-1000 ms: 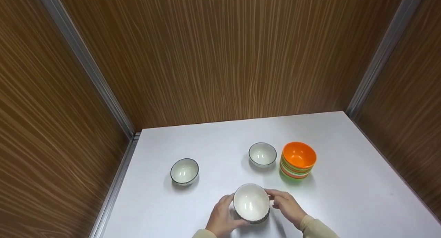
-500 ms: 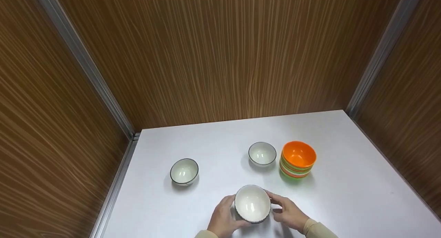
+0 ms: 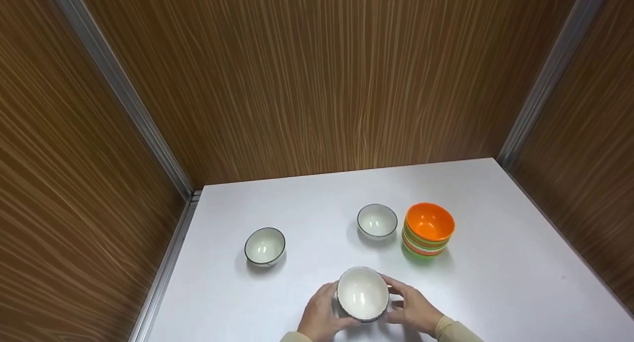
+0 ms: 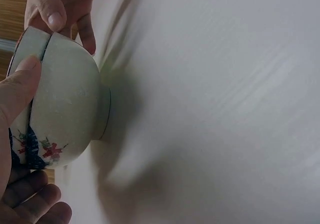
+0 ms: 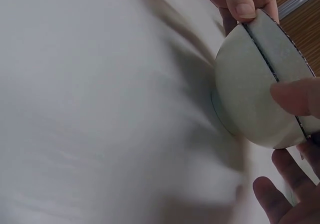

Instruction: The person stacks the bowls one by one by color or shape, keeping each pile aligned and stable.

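Near the front of the table, two nested white bowls are held between both hands; the upper bowl [image 3: 363, 293] faces up with its pale inside showing. My left hand [image 3: 319, 310] grips the pair from the left, thumb on the upper bowl's side near the rims. From the right, my right hand [image 3: 415, 307] grips them, its thumb on the near side and fingers around the far side. In the left wrist view the lower bowl [image 4: 75, 89] shows a dark rim line, a red flower and a blue pattern. Its foot is close to the tabletop.
A white dark-rimmed bowl [image 3: 265, 246] stands at left on the white table [image 3: 307, 208]. A similar bowl [image 3: 377, 221] stands farther back, beside a stack of orange, green and white bowls [image 3: 430, 228]. Wood-grain panels [image 3: 317, 84] enclose the table's back and sides.
The right hand's thumb has come in to the near side of the nested bowls, and the bowls have shifted slightly toward the front. The other bowls have stayed in place.
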The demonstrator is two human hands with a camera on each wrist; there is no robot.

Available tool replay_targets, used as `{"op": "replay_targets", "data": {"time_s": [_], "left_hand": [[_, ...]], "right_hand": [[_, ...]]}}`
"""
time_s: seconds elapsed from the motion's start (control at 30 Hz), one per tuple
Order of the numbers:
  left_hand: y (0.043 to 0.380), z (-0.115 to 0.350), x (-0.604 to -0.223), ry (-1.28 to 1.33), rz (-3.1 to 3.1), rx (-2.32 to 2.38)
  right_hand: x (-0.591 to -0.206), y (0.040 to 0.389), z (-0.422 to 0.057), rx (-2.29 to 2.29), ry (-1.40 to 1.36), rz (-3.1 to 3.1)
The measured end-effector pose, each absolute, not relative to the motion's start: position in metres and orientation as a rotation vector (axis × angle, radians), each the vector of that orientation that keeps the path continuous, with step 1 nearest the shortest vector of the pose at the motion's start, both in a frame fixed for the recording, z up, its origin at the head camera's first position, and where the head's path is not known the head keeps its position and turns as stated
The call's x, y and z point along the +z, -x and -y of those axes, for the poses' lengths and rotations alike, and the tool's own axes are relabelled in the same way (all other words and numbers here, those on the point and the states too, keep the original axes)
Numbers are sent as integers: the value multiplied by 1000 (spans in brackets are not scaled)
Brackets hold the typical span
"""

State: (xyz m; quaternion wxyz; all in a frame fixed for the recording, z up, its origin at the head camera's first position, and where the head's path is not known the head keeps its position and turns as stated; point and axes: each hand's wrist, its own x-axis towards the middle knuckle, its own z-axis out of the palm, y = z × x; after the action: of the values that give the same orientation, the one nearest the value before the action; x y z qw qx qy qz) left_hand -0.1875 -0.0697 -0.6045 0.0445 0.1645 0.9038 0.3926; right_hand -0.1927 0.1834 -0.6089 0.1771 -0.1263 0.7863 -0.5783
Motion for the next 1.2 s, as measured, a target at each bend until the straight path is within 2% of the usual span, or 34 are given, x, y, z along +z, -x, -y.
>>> {"op": "replay_targets", "data": {"time_s": [0.33,0.77,1.2], "left_hand": [[186,70,-604,-527,-2750,1232],[184,72,-606,-561,-2791,1232],[185,70,-604,-491,-2742,1187]], "right_hand": [[-617,195,-184,-1584,459,-2286],[-616,196,-183,-1606,459,-2276],[-618,195,-183,-1646,489,-2259]]}}
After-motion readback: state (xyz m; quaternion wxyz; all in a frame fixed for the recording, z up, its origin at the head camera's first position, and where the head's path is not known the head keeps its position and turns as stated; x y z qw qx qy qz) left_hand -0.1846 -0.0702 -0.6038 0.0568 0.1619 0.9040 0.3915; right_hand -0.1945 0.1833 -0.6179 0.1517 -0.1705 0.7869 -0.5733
